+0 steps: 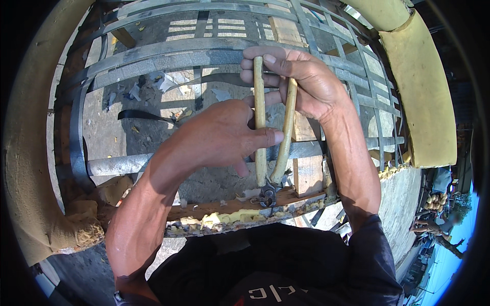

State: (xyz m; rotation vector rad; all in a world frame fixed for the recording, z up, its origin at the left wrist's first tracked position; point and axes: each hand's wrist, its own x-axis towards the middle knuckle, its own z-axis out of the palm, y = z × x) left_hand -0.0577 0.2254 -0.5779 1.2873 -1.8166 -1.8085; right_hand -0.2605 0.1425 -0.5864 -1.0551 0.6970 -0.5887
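While bent, fingers (270, 51) on pincers (260, 116)

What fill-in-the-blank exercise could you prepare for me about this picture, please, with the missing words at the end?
1. The number of handles on the pincers is ____.
2. The right hand is ____ from the metal head of the tool than the left hand is.
3. The wooden rail lies closer to the picture's ____ edge than to its top edge.

Missing words: two; farther; bottom.
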